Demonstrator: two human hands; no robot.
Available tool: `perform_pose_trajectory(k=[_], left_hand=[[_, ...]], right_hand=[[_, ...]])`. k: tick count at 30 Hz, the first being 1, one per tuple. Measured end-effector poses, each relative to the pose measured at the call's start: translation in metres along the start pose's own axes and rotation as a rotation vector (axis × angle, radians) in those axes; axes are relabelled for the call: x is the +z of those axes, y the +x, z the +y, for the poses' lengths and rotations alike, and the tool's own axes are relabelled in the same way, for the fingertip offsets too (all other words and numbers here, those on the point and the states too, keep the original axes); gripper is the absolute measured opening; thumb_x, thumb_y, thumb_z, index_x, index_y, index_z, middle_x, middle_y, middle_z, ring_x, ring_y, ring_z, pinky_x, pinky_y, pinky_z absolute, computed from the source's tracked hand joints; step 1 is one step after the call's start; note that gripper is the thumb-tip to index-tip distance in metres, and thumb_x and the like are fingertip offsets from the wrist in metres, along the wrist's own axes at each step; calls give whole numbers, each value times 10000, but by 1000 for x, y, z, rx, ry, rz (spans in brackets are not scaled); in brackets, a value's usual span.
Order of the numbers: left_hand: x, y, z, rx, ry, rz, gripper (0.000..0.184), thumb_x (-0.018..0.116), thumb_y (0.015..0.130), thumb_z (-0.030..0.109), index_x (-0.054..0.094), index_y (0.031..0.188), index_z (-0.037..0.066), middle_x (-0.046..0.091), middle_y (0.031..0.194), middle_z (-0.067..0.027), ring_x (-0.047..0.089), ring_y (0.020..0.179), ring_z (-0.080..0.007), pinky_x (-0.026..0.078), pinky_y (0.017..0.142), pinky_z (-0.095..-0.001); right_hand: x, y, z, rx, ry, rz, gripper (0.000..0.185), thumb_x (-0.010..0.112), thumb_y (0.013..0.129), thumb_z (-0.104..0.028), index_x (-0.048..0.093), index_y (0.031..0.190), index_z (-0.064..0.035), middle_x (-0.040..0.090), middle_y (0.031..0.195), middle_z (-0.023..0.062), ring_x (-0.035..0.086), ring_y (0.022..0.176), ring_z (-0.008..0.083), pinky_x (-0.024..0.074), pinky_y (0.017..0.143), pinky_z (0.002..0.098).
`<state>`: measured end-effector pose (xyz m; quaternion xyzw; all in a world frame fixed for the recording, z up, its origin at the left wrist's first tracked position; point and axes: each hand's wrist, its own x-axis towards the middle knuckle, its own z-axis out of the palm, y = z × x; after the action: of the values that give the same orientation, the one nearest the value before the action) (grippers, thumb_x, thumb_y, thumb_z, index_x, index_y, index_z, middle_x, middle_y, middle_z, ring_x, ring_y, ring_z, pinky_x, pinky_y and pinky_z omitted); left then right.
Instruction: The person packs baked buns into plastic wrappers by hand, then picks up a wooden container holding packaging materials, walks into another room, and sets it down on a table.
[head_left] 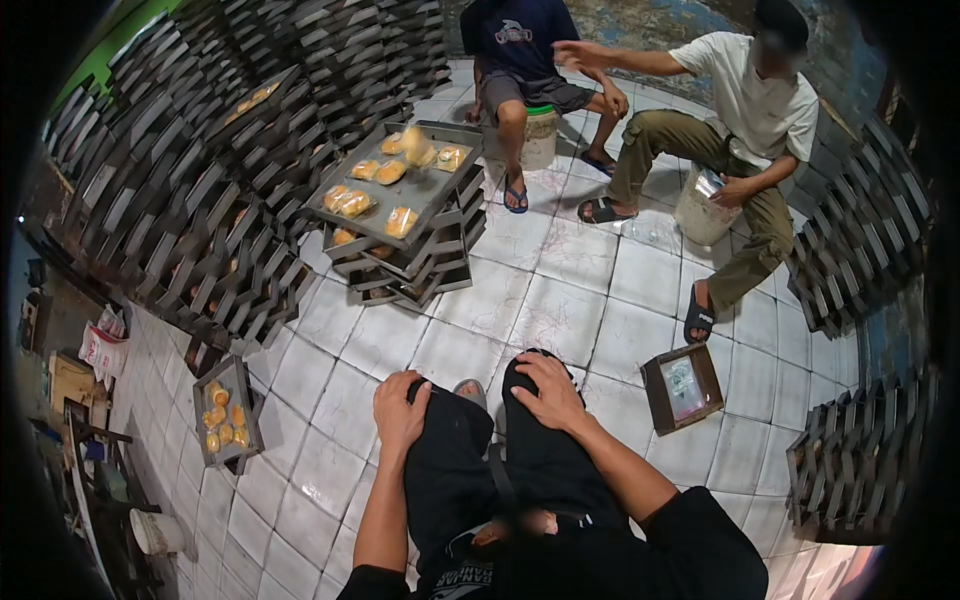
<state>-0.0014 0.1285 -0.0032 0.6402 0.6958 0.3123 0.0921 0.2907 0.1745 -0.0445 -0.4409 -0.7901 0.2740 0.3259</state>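
Observation:
My left hand (401, 408) rests on my left knee, its fingers laid over the black trousers (445, 440). On the other knee lies my right hand (546, 391), fingers spread. Neither hand holds anything. Ahead and to the left, a stack of metal trays carries a top tray (338, 190) with several wrapped buns (390, 172) on it. One bun (415, 146) is smeared by motion at the tray's far side. To my right on the floor sits an open brown box (712, 382) with a clear plastic packet (682, 385) inside.
Two people sit on buckets ahead; the one in a white shirt (745, 85) stretches an arm toward the tray. Tall stacks of trays (190, 170) line the left, and more trays (865, 225) stand at right. A low tray of buns (228, 462) lies at left on white floor tiles.

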Motion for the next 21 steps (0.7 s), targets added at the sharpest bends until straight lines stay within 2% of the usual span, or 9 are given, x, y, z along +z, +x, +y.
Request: perform_pose_trajectory(k=[6,11,13,16,17,18,19,20,21], left_hand=[[4,-1,-2,16,-16,33,262,686,875,240,684,1030,29,685,1090,-137,612,1078,-329,427,977,-420],[8,2,-7,-11,-107,-62,245,657,901,162,670,1038,-41,680,1065,-184,638,1000,-342,482,918,-399],[11,1,-12,-11,-99,-85,259,642,923,168,662,1068,-46,670,1091,-183,624,1031,-337,467,948,-394],[15,7,-1,-26,-39,-125,261,632,927,178,662,1072,-37,669,1087,-181,620,1032,-331,460,951,-390],[16,14,4,-37,-24,-148,261,630,928,181,663,1069,-36,669,1084,-179,619,1029,-329,460,947,-390],[18,17,6,-45,-13,-164,260,627,928,183,663,1066,-35,669,1082,-178,618,1026,-327,461,944,-390],[21,19,8,-40,-8,-171,260,626,927,185,663,1062,-34,669,1077,-177,619,1019,-325,462,938,-390],[24,21,9,-36,-2,-180,259,625,926,186,663,1058,-34,669,1073,-176,619,1012,-323,463,931,-390],[28,24,11,-32,2,-188,259,625,926,187,664,1054,-34,669,1068,-174,619,1005,-321,465,925,-389]], right_hand=[[-8,-7,38,137,324,110,360,662,918,-266,637,1187,-27,619,1267,137,579,1192,274,428,1018,396],[-7,-73,163,881,582,301,368,654,930,-266,638,1200,-17,701,1077,104,665,879,201,529,797,329],[21,-138,240,933,477,453,310,653,921,-230,666,1151,-23,679,922,64,618,801,157,518,695,305],[15,-209,264,1238,855,732,160,650,925,-197,681,1004,-62,560,686,-13,483,558,90,372,473,279],[20,-240,283,1273,902,788,155,638,935,-188,671,1028,-68,556,681,-16,484,559,89,367,468,271],[21,-262,288,1360,764,982,206,654,920,-235,666,1050,-75,614,730,17,539,590,130,443,530,308],[44,-300,329,1527,304,1020,331,675,891,-324,659,1108,-75,694,854,116,646,715,220,516,666,361],[21,-315,319,1619,297,947,502,678,866,-418,627,1168,-19,707,1000,213,686,893,295,524,807,388],[11,-321,314,1721,-19,949,592,648,876,-443,599,1204,48,694,1033,263,678,999,320,509,862,386]])
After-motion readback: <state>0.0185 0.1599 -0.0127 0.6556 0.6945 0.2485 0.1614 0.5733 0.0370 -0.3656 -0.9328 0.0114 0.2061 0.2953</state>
